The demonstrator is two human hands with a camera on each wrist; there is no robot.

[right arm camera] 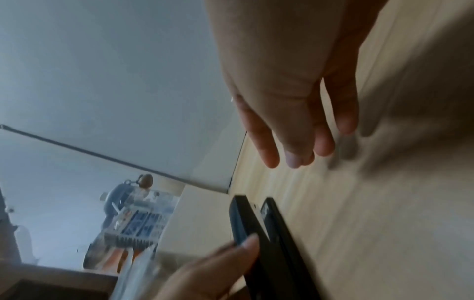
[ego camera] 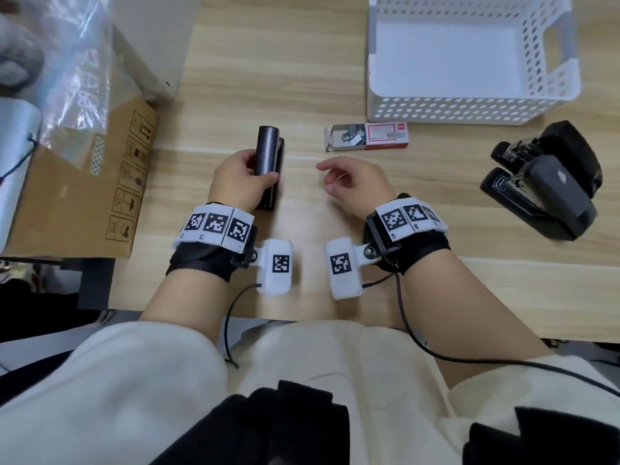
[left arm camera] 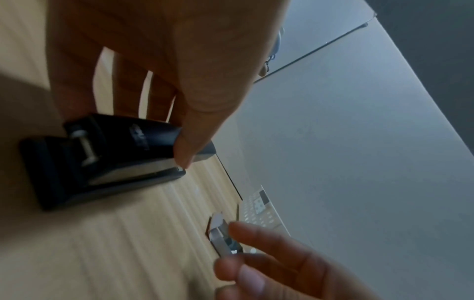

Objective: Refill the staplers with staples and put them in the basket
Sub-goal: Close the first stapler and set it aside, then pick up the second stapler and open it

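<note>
A black stapler (ego camera: 267, 152) lies lengthwise on the wooden table, and my left hand (ego camera: 261, 167) grips its near half, thumb on one side and fingers on the other. In the left wrist view the stapler (left arm camera: 110, 158) sits under my thumb (left arm camera: 184, 148). My right hand (ego camera: 327, 177) hovers just right of it with relaxed fingers (right arm camera: 295, 132) and holds nothing. A red and white staple box (ego camera: 367, 137) lies beyond my right hand, its left end open. The white perforated basket (ego camera: 453, 109) stands empty at the back right.
Two more black staplers (ego camera: 543, 179) lie together at the right, in front of the basket. A cardboard box (ego camera: 100, 182) with clear plastic bags (ego camera: 73, 72) fills the left edge. Bare wooden table (ego camera: 302, 78) lies between the box and the basket.
</note>
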